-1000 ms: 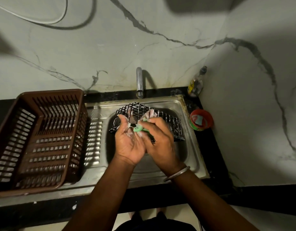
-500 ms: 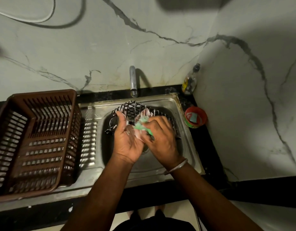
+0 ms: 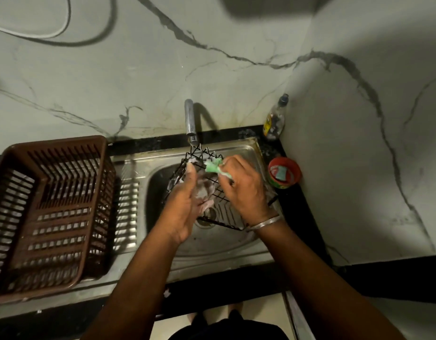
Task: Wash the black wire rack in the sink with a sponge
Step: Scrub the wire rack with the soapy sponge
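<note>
While the brown dish basket (image 3: 50,212) sits idle on the worktop at the far left, the left hand (image 3: 185,204) steadies the black wire rack (image 3: 212,192), tilted up in the sink (image 3: 236,246), though I cannot tell whether its fingers curl round the wires. Further right, the right hand (image 3: 246,185) pinches the green sponge (image 3: 213,166) against the rack's upper edge, under the tap (image 3: 190,121). Scrubbing looks midway; next, the rack likely needs turning to reach unwashed wires.

Dim light falls on veined marble walls (image 3: 236,69) meeting in a corner above a black counter (image 3: 384,278).
</note>
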